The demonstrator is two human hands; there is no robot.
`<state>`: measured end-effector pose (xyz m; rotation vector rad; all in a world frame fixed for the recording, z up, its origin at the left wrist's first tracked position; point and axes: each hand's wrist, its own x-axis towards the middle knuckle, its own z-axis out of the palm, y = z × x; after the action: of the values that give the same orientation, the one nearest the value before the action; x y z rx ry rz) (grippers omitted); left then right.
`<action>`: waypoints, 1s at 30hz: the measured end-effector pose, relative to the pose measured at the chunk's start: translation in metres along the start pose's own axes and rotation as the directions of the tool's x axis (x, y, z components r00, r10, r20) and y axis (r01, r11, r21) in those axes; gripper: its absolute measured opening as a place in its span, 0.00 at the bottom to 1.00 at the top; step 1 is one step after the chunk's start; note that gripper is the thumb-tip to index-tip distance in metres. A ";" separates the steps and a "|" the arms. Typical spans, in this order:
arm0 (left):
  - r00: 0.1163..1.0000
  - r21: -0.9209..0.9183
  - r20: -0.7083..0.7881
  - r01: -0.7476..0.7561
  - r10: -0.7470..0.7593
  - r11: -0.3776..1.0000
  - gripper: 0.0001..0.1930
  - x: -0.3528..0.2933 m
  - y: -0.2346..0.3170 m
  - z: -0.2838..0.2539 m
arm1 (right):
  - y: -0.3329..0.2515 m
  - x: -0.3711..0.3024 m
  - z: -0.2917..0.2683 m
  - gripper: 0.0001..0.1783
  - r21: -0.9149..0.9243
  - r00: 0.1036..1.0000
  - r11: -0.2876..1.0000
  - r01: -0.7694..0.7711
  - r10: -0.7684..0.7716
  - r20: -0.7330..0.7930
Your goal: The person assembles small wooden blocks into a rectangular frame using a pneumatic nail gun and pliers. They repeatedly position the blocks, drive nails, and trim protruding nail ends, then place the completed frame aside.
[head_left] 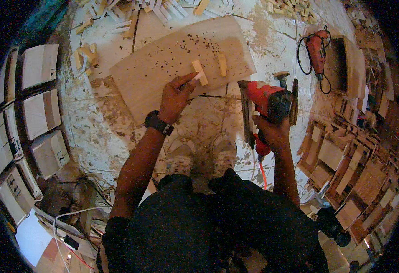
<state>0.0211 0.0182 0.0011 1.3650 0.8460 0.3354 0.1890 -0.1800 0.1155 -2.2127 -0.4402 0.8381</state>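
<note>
My right hand (273, 132) is wrapped round the handle of a red and black nail gun (264, 96), with a red hose running down from its base. My left hand (177, 96), a dark watch on its wrist, is closed in a pinch on a small pale wood piece (200, 75). That piece lies across a short wooden strip (195, 67) on a wide brown board (140, 77). A second short strip (222, 64) lies just to the right. Small dark bits (195, 45) are scattered over the far part of the board.
Loose wood offcuts (163, 9) are heaped at the far edge. A red power tool (317, 52) with a black cord lies at the far right. Stacked wood pieces (345, 159) line the right side; pale panels (40, 113) stand on the left. My shoes (180, 152) are close to the board.
</note>
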 end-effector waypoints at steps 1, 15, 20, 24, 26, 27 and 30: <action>1.000 0.023 0.028 -0.001 0.000 1.000 0.16 0.004 0.001 -0.004 | -0.003 0.002 0.002 0.21 -0.033 0.999 0.998 0.049 -0.049 0.010; 0.999 0.174 0.028 -0.020 0.015 0.985 0.12 0.051 -0.025 -0.021 | -0.055 0.019 0.035 0.16 -0.139 0.979 0.990 -0.026 0.053 0.197; 0.999 0.217 0.050 -0.002 -0.009 0.976 0.12 0.053 -0.023 -0.020 | -0.062 0.021 0.050 0.12 -0.029 0.974 0.993 0.114 -0.106 0.200; 0.995 0.158 0.029 0.086 -0.092 0.984 0.12 0.053 -0.024 -0.018 | -0.066 0.025 0.059 0.14 -0.065 0.960 0.998 -0.020 0.037 0.278; 0.999 0.223 0.022 0.043 -0.049 0.974 0.12 0.053 -0.025 -0.017 | -0.068 0.028 0.064 0.15 -0.092 0.959 0.996 -0.011 0.037 0.281; 0.998 0.182 0.035 0.042 -0.049 0.982 0.12 0.053 -0.026 -0.017 | -0.068 0.029 0.068 0.15 -0.110 0.961 0.994 0.014 0.017 0.277; 0.999 0.113 0.035 0.014 -0.018 0.994 0.12 0.051 -0.027 -0.018 | -0.069 0.031 0.074 0.14 -0.156 0.964 0.982 0.110 -0.067 0.257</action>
<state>0.0360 0.0595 -0.0411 1.4637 0.8559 0.2527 0.1576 -0.0794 0.1127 -2.2284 -0.7530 1.0719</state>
